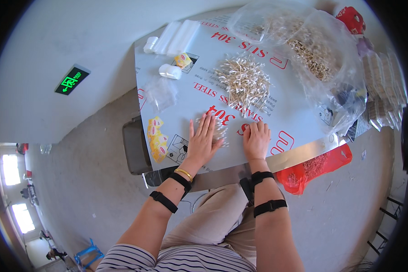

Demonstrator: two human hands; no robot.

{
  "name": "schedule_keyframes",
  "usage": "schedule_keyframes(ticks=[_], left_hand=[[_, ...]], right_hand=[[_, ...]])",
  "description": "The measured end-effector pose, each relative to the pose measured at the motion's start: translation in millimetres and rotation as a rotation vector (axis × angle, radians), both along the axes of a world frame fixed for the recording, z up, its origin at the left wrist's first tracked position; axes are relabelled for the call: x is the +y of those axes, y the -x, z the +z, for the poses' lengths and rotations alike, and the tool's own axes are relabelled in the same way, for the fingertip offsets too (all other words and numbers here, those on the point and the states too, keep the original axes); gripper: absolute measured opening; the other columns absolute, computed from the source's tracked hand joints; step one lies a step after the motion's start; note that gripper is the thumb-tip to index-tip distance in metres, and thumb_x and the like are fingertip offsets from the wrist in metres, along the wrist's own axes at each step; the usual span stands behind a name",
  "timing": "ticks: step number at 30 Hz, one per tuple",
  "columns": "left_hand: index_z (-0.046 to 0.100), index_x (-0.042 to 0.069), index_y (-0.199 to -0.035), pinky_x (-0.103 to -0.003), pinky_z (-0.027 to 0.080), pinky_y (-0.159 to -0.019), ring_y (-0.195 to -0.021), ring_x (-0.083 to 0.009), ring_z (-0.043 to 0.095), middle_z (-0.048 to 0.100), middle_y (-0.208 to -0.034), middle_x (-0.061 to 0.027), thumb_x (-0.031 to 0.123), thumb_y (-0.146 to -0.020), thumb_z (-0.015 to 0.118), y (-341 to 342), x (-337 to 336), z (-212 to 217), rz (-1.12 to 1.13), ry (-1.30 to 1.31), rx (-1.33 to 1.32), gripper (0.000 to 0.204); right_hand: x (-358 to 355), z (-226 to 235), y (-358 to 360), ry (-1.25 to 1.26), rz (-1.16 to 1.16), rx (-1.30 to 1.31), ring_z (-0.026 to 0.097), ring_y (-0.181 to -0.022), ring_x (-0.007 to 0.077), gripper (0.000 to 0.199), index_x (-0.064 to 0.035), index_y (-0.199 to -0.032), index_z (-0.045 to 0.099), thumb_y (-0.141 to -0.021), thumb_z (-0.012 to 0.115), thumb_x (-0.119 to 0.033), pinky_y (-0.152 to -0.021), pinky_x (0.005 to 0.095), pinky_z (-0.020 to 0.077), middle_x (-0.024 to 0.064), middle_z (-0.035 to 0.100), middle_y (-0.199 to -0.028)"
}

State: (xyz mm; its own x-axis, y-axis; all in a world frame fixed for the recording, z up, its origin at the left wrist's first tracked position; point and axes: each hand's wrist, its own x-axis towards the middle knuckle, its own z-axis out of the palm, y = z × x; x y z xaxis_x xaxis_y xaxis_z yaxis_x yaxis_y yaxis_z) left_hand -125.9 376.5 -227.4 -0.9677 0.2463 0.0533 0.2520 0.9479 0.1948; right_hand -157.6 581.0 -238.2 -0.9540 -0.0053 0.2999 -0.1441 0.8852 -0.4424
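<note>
Grey table (288, 93): we've L hand (201, 144) flat, fingers loosely spread, on small swab batch (220, 133), prob. evening it; R hand (257, 141) curled nearby (pinching? can't tell). Next move prob. needs gathering grip.

Your shirt (199, 258) has dark and white stripes, your trousers (197, 215) are beige, your arm straps (270, 206) are black and your bracelet (183, 172) is gold. The tabletop (297, 102) before you is pale grey-blue, printed in red and black. Your cotton swabs (247, 85) have white tips on pale tan sticks; your small packets (158, 146) are yellow and white. You have a bright red bag (333, 162) over a grey floor (99, 181).
</note>
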Motion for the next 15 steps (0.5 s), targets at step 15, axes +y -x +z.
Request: schedule_keyframes(ticks=[15], left_hand=[[0.021, 0.001, -0.155, -0.057, 0.004, -0.121, -0.153, -0.0256, 0.012, 0.02, -0.163, -0.0128, 0.061, -0.095, 0.043, 3.2, -0.4, 3.4, 0.033, -0.009, -0.085, 0.088]], right_hand=[[-44.2, 5.3, 31.6, 0.339, 0.264, -0.044, 0.055, -0.087, 0.0284, 0.012, -0.0091, -0.086, 0.064, -0.076, 0.071, -0.007, -0.08, 0.0402, 0.044, 0.0058, 0.059, -0.085]])
